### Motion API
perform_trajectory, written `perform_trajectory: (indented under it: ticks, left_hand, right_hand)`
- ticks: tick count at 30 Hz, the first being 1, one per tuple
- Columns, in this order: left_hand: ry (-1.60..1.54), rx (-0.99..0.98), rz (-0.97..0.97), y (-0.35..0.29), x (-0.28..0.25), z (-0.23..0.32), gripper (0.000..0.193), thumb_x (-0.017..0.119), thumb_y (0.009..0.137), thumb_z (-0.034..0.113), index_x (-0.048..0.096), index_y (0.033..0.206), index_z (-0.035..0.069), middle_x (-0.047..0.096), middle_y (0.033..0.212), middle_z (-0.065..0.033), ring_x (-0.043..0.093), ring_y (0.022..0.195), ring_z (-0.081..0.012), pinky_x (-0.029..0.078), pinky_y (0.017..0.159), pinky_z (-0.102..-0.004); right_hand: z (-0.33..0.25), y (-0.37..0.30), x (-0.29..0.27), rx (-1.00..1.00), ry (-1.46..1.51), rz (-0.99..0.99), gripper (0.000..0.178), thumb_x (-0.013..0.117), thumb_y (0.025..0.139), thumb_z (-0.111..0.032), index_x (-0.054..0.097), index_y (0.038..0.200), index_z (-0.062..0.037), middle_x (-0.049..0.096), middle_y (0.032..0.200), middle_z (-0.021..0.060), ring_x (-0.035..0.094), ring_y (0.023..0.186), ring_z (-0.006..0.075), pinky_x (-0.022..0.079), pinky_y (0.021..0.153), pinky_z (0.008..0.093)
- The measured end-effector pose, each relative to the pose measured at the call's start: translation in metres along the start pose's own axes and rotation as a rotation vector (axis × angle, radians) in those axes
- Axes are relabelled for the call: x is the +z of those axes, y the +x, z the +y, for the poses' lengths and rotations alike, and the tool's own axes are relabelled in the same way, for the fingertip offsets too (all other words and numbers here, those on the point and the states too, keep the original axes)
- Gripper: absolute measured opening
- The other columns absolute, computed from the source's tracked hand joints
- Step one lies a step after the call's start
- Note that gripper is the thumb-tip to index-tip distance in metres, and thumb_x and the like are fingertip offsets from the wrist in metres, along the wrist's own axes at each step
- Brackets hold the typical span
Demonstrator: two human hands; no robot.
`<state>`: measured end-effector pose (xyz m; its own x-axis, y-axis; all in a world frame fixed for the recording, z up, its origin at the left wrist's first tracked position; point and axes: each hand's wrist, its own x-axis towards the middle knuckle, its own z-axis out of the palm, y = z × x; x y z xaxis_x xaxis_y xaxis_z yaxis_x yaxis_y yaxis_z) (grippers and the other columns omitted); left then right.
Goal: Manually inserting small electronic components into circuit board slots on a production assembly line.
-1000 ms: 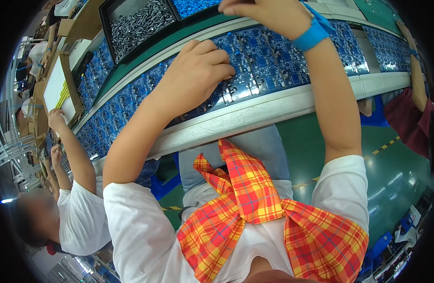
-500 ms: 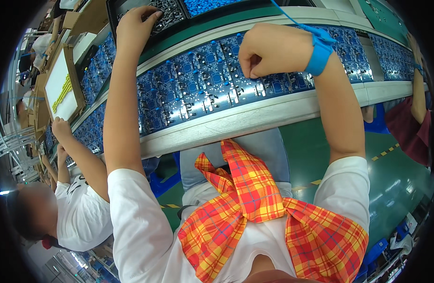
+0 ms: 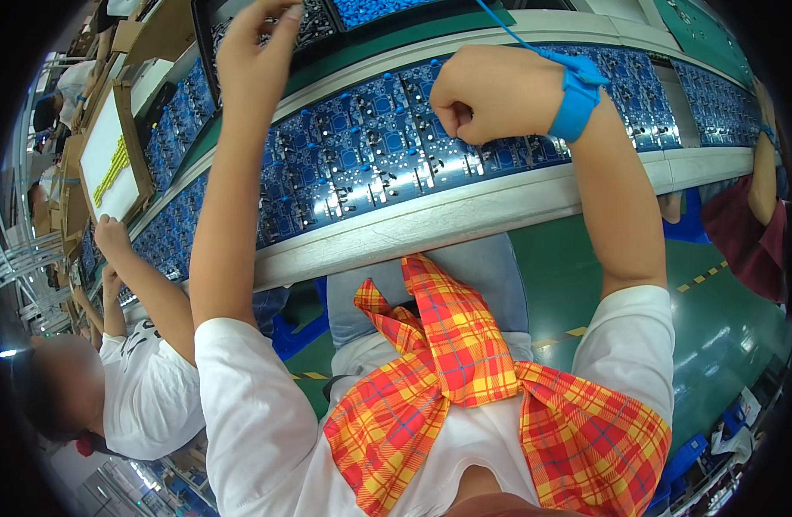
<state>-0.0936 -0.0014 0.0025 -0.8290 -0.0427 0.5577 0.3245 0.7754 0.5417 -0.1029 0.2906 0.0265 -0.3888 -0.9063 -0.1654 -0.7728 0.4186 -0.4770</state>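
Note:
My left hand (image 3: 256, 56) is over the black tray (image 3: 208, 73) at the upper left, beside a heap of small dark parts (image 3: 314, 28). Its thumb and fingers are bent together; anything between their tips is too small to make out. Above a row of blue circuit boards (image 3: 353, 151) on the line hovers my right hand (image 3: 495, 95). Those fingers are curled closed, and what they may hold is hidden. A blue wrist strap (image 3: 577, 103) with a cord circles my right wrist.
Small blue parts (image 3: 374, 10) fill the tray's other compartment. A pale rail (image 3: 430, 220) edges the line on my side. To the left, a co-worker's hand (image 3: 111, 234) is near a white-lined box (image 3: 111, 164) of yellow parts. Another person's arm (image 3: 764, 172) reaches in at far right.
My left hand has shifted slightly right and up at the tray. My right hand has drifted a little left above the boards, still closed.

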Motion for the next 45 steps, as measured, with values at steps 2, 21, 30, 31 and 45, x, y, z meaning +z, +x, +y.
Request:
perform_trajectory:
  ticks: [2,21,30,31,45]
  left_hand:
    - [-0.131,-0.068,-0.065,-0.015,0.009,0.026,0.021,0.070,0.092,0.020,0.073,0.109,0.008,0.070,0.096,-0.0013,0.062,0.087,-0.0100,0.050,0.079,-0.0278]
    - [-0.319,-0.200,-0.520,-0.064,0.009,0.086,0.021,0.069,0.092,0.014,0.074,0.109,0.004,0.074,0.099,-0.0067,0.066,0.090,-0.0134,0.051,0.083,-0.0266]
    - [0.020,0.254,-0.687,-0.082,0.005,0.117,0.013,0.068,0.088,0.011,0.075,0.098,0.011,0.068,0.093,-0.0037,0.060,0.095,-0.0209,0.037,0.091,-0.0407]
    - [0.038,0.296,-0.704,-0.086,0.009,0.120,0.012,0.068,0.087,0.011,0.074,0.097,0.012,0.066,0.093,-0.0030,0.058,0.096,-0.0216,0.035,0.092,-0.0423]
    - [0.174,0.435,-0.602,-0.097,0.015,0.125,0.015,0.068,0.081,0.007,0.073,0.093,0.014,0.063,0.096,-0.0001,0.056,0.098,-0.0204,0.033,0.092,-0.0468]
  right_hand:
    - [0.001,-0.001,0.001,-0.012,-0.007,0.016,0.004,0.070,0.072,-0.005,0.070,0.075,-0.0033,0.066,0.070,0.0101,0.065,0.067,0.0244,0.053,0.063,0.0349]
    - [0.034,0.010,-0.019,0.009,-0.160,0.832,0.028,0.066,0.091,-0.030,0.074,0.107,-0.0088,0.071,0.094,0.0150,0.065,0.095,0.0317,0.049,0.085,0.0419]
    - [0.059,0.039,-0.007,0.079,-0.246,0.752,0.027,0.063,0.093,-0.033,0.076,0.102,-0.0114,0.069,0.097,0.0091,0.059,0.103,0.0299,0.043,0.092,0.0456]
    - [0.066,0.037,-0.007,0.058,-0.248,0.797,0.026,0.063,0.093,-0.031,0.076,0.100,-0.0106,0.069,0.096,0.0098,0.061,0.101,0.0305,0.045,0.091,0.0455]
    - [0.065,0.038,-0.016,0.096,0.087,0.967,0.019,0.063,0.090,-0.019,0.073,0.090,-0.0021,0.070,0.088,0.0176,0.066,0.085,0.0357,0.052,0.078,0.0453]
